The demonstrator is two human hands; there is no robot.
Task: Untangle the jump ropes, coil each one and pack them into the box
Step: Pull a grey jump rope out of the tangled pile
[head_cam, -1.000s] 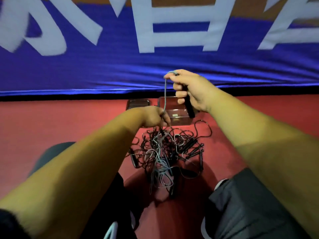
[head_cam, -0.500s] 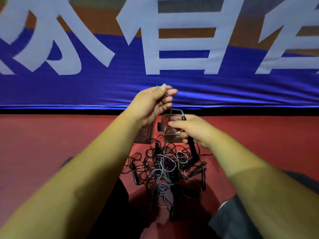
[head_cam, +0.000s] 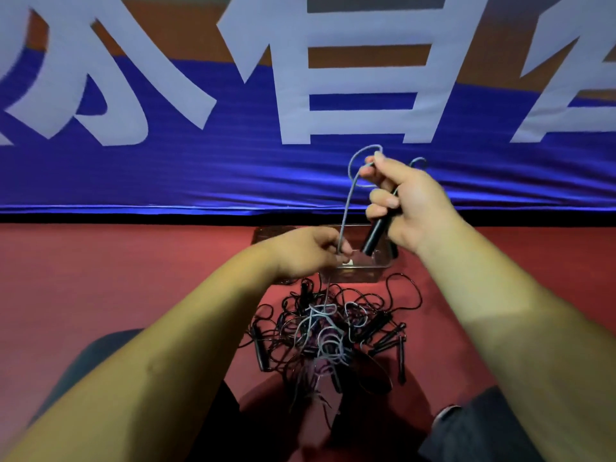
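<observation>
A tangled heap of black and grey jump ropes (head_cam: pixel 333 335) lies on the red floor between my knees. My right hand (head_cam: pixel 410 208) is raised and grips a black handle (head_cam: pixel 378 230) together with loops of the grey rope (head_cam: pixel 350 195). That grey cord runs down to my left hand (head_cam: pixel 310 253), which pinches it just above the heap. Behind my hands stands a clear plastic box (head_cam: pixel 363 271), partly hidden by them.
A blue banner (head_cam: pixel 200 175) with large white characters hangs across the back, its lower edge meeting the red floor (head_cam: pixel 116 278). My legs in dark shorts (head_cam: pixel 483 435) frame the heap on both sides. Several loose black handles (head_cam: pixel 386 338) lie at the heap's right.
My right hand has risen with the handle and rope loops, while my left hand has dropped from above to low on the cord near the box.
</observation>
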